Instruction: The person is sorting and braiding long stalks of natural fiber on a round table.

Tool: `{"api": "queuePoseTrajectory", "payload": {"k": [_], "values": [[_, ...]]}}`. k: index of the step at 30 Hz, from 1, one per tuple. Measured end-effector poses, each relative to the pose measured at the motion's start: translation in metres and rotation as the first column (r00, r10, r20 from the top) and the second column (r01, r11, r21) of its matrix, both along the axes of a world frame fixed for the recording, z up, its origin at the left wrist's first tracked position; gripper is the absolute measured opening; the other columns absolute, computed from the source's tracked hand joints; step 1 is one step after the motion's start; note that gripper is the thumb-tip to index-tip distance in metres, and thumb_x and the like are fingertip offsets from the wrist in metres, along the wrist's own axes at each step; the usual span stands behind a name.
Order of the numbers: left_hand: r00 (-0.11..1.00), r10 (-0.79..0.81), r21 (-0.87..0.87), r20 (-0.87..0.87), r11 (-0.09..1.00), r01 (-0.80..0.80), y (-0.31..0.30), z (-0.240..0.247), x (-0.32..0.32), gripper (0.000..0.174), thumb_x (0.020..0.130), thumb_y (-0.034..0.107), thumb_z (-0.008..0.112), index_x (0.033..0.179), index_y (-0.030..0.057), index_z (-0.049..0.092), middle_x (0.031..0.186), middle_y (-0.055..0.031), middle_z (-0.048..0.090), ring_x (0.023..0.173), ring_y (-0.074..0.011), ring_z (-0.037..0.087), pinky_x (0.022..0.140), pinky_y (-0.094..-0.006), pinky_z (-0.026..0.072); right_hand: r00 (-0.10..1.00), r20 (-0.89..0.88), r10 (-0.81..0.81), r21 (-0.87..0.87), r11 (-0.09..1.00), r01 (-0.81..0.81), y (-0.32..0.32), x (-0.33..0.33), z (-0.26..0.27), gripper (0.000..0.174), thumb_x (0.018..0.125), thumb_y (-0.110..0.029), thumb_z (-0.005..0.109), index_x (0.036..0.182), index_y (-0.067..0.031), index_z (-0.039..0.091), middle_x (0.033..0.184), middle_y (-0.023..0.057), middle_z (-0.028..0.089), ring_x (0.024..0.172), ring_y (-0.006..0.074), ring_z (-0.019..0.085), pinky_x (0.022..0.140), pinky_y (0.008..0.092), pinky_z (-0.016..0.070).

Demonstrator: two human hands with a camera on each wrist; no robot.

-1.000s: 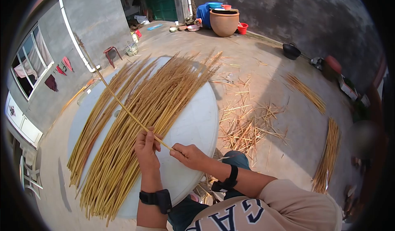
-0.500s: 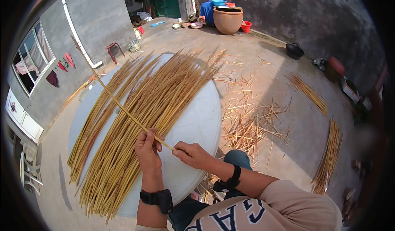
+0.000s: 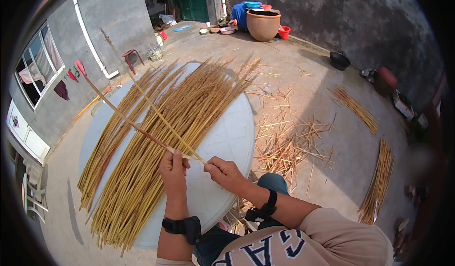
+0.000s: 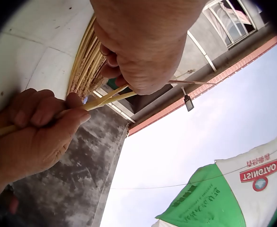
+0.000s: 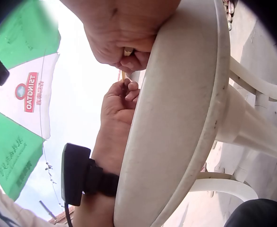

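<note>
Clock: read on the head view, 12 at the top, centred on the table
Stalk: the single yellow stalk point(image 3: 167, 123) runs from the right hand out toward 11 o'clock, its feathery tip past the table edge
Strip: a reddish-brown strip point(image 3: 113, 105) leaves the left hand between 10 and 11 o'clock; in the left wrist view strip and stalk draw together just beside the right thumb
Left hand: near the table's centre, above the bare tabletop by the heap; this left hand point(image 3: 173, 173) pinches the strip between thumb and fingers
Right hand: between 3 and 4 o'clock from the centre; this right hand point(image 3: 227, 174) pinches the butt of the stalk, thumb on it, other fingers curled in
Hands together: near each other, apart
Wrists: a black band on each
Table: round white table point(image 3: 232, 133), its pedestal and curved feet showing in the right wrist view
Heap: a broad heap of stalks point(image 3: 137, 176) lies from 7 to 1 o'clock, seed heads at the 1 o'clock end
Narrow row: a narrower row point(image 3: 102, 147) lies beside it, from 8 to 12 o'clock
Ground: loose scraps point(image 3: 284, 154) at 3 o'clock; farther out, one bundle point(image 3: 355, 108) between 2 and 3, another point(image 3: 377, 180) just past 3
Yard: clay pot point(image 3: 263, 26) at 1 o'clock, black basin point(image 3: 339, 60) at 2, red stool point(image 3: 132, 57) at 11
Overhead: green-and-white canopy point(image 4: 200, 194) in both wrist views
</note>
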State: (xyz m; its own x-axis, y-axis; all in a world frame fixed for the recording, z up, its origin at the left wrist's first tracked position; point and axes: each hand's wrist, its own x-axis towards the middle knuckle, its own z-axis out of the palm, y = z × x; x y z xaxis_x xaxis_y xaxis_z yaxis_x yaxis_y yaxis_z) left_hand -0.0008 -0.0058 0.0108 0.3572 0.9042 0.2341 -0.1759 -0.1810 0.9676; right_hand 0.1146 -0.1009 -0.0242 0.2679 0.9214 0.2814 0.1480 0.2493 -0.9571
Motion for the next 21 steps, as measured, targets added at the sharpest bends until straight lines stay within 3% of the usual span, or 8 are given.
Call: {"api": "queuePoseTrajectory", "payload": {"k": [2, 3, 6, 9, 12, 14, 21], "values": [[0.998, 0.069, 0.105, -0.007, 0.992, -0.068, -0.003, -0.006, 0.003, 0.025, 0.09, 0.018, 0.045, 0.069, 0.0063, 0.048, 0.054, -0.0013, 0.048, 0.044, -0.0035, 0.037, 0.04, -0.017, 0.0272, 0.975, -0.216, -0.047, -0.11, 0.994, 0.023, 0.001, 0.003, 0.0, 0.02, 0.088, -0.021, 0.05, 0.081, -0.0023, 0.053, 0.052, 0.0001, 0.043, 0.05, 0.0062, 0.04, 0.047, 0.0223, 0.0361], [0.99, 0.138, 0.208, -0.007, 0.969, -0.133, -0.005, -0.009, 0.006, 0.025, 0.09, 0.019, 0.045, 0.068, 0.0072, 0.048, 0.053, -0.0011, 0.048, 0.042, -0.0031, 0.036, 0.039, -0.0171, 0.0264, 0.976, -0.214, -0.047, -0.109, 0.994, 0.024, 0.001, 0.003, -0.001, 0.02, 0.088, -0.021, 0.05, 0.081, -0.0023, 0.053, 0.052, 0.0001, 0.043, 0.05, 0.0062, 0.04, 0.047, 0.0223, 0.0361], [0.988, 0.129, 0.122, 0.089, 0.983, -0.139, -0.01, -0.005, 0.011, 0.026, 0.091, 0.019, 0.044, 0.068, 0.0074, 0.047, 0.053, -0.0005, 0.047, 0.043, -0.0029, 0.035, 0.039, -0.0172, 0.0264, 0.966, -0.245, -0.083, -0.061, 0.996, 0.071, 0.0, 0.0, -0.002, 0.019, 0.089, -0.02, 0.049, 0.083, -0.0024, 0.053, 0.053, -0.001, 0.043, 0.05, 0.0048, 0.039, 0.046, 0.0217, 0.0352], [0.981, 0.142, 0.059, 0.135, 0.987, -0.151, -0.013, -0.001, 0.011, 0.025, 0.091, 0.019, 0.043, 0.069, 0.0075, 0.047, 0.054, -0.0004, 0.047, 0.043, -0.0029, 0.035, 0.039, -0.0171, 0.0263, 0.987, -0.085, -0.137, 0.06, 0.988, 0.142, -0.001, -0.004, -0.002, 0.018, 0.089, -0.019, 0.048, 0.084, -0.0024, 0.053, 0.054, -0.0016, 0.043, 0.05, 0.0041, 0.038, 0.046, 0.0211, 0.0346], [0.993, 0.08, 0.067, 0.086, 0.994, -0.086, -0.015, -0.001, 0.006, 0.024, 0.091, 0.016, 0.044, 0.069, 0.006, 0.046, 0.056, 0.0004, 0.046, 0.048, -0.0034, 0.037, 0.043, -0.0177, 0.028, 0.975, -0.111, -0.193, 0.089, 0.975, 0.203, -0.001, -0.004, -0.004, 0.017, 0.089, -0.018, 0.048, 0.084, -0.0024, 0.053, 0.055, -0.002, 0.043, 0.051, 0.0034, 0.038, 0.046, 0.0202, 0.034], [0.991, 0.083, 0.074, 0.101, 0.993, -0.09, -0.016, -0.001, 0.008, 0.023, 0.091, 0.016, 0.044, 0.069, 0.006, 0.046, 0.055, 0.0004, 0.046, 0.047, -0.0032, 0.036, 0.042, -0.0178, 0.0274, 0.958, -0.219, -0.187, 0.037, 0.979, 0.2, 0.0, -0.002, -0.004, 0.018, 0.09, -0.019, 0.048, 0.085, -0.0017, 0.052, 0.055, -0.0027, 0.044, 0.051, 0.0032, 0.038, 0.047, 0.0195, 0.034], [0.985, 0.099, 0.034, 0.145, 0.994, -0.105, -0.017, 0.001, 0.009, 0.023, 0.091, 0.017, 0.045, 0.071, 0.0058, 0.047, 0.054, -0.0001, 0.046, 0.045, -0.0025, 0.035, 0.041, -0.0174, 0.0266, 0.961, -0.221, -0.164, 0.097, 0.977, 0.189, 0.0, -0.005, -0.003, 0.019, 0.091, -0.018, 0.044, 0.084, -0.0018, 0.05, 0.056, -0.0042, 0.041, 0.05, 0.0014, 0.035, 0.044, 0.0171, 0.0293]]}}
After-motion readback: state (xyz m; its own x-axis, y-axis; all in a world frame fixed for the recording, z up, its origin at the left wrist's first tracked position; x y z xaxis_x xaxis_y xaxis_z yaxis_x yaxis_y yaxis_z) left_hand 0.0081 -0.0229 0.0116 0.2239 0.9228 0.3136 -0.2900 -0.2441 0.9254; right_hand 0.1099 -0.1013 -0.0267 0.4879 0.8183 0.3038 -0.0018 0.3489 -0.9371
